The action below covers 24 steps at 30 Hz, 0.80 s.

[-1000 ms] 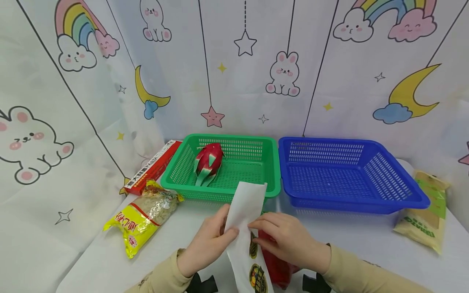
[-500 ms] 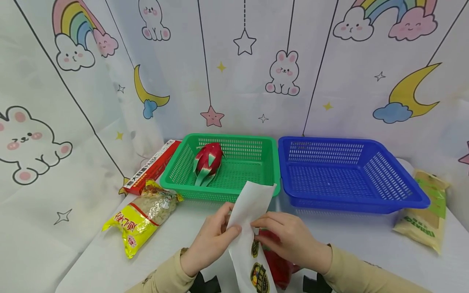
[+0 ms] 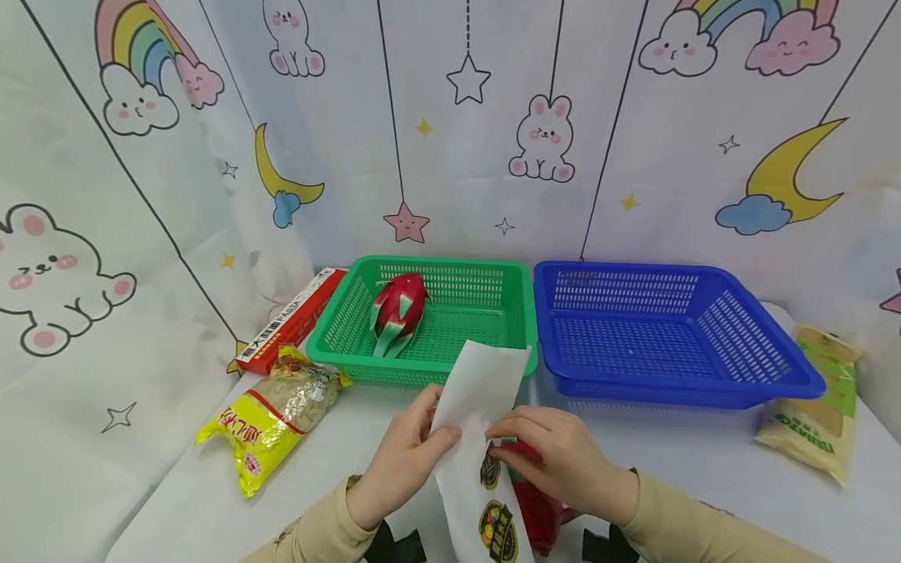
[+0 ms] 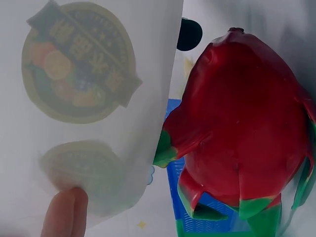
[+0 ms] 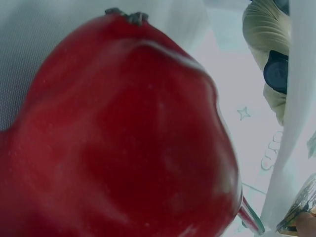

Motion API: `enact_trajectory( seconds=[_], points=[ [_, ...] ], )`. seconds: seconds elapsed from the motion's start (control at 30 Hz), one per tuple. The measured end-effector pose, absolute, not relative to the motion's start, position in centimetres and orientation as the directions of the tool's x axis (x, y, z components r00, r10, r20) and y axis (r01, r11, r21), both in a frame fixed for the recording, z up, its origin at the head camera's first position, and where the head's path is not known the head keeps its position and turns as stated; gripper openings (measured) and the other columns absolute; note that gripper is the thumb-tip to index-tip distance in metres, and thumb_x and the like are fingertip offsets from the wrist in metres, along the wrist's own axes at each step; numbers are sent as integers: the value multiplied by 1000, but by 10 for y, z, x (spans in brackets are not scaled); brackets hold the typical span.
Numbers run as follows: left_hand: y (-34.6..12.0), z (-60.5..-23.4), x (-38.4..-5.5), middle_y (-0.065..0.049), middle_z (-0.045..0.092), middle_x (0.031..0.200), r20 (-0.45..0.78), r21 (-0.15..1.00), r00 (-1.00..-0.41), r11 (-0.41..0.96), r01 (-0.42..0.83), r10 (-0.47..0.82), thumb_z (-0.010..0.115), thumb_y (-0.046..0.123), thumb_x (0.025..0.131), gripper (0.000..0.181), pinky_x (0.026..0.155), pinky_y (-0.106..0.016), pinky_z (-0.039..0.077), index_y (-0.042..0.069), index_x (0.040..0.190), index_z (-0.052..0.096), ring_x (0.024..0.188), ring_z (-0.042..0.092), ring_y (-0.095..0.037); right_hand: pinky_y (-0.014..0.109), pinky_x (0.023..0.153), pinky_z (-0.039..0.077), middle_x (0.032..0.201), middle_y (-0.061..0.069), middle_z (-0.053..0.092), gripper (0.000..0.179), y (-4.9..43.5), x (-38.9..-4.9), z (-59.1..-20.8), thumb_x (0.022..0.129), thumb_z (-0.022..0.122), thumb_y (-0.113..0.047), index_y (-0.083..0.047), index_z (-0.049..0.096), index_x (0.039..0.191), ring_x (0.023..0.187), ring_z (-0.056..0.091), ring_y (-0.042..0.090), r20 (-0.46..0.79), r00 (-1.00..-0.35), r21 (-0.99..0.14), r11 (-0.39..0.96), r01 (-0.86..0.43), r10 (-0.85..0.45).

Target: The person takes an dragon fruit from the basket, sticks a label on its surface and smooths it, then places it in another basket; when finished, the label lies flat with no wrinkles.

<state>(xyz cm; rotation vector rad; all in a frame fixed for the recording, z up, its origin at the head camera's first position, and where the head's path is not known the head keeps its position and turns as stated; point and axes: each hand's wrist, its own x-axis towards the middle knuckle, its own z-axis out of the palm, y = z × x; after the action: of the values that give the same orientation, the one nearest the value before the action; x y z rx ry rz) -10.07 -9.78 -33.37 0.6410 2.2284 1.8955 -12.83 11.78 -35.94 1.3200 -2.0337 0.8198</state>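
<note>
My left hand (image 3: 401, 461) grips a white sticker strip (image 3: 486, 383) by its left edge, thumb on the front, fingers behind. Round dark fruit labels (image 3: 497, 532) are printed along its lower part. At the upper label (image 3: 489, 467), the fingertips of my right hand (image 3: 563, 461) pinch near its edge. A red dragon fruit (image 4: 242, 118) with green-tipped scales is on the table, just right of the strip and partly hidden below my right hand. It fills much of the right wrist view. From the left wrist, the labels show faintly through the paper.
A green basket (image 3: 436, 371) holds another dragon fruit (image 3: 400, 309). Beside it stands a blue basket (image 3: 683, 395). To the left lie a red box (image 3: 296, 320) and a yellow food bag (image 3: 274, 422); a beige-green bag (image 3: 813, 410) lies at the right. A printed curtain (image 3: 450, 172) hangs behind.
The strip tilted to the right, then came slightly back upright. My right fingertips work at the upper label in all three frames; both hands have shifted only slightly.
</note>
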Motion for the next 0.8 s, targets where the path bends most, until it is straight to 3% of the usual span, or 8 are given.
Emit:
enact_trajectory(
  seconds=[0.5,0.8],
  points=[
    [-103,-337,-103,-20,54,121,131,976,-933,121,181,336,43,6,94,41,77,-31,52,6,135,38,99,59,-26,21,71,52,84,-7,65,21,121,-128,-359,94,51,-28,-15,66,86,77,63,7,738,-308,-118,335,-935,-600],
    [-108,-341,-107,-16,51,126,103,982,-966,132,137,239,45,6,94,48,81,-32,49,11,140,34,106,55,-28,19,72,51,85,-8,66,12,127,-127,-357,91,59,-26,-16,66,89,77,63,5,711,-315,-119,333,-935,-629]
  ],
)
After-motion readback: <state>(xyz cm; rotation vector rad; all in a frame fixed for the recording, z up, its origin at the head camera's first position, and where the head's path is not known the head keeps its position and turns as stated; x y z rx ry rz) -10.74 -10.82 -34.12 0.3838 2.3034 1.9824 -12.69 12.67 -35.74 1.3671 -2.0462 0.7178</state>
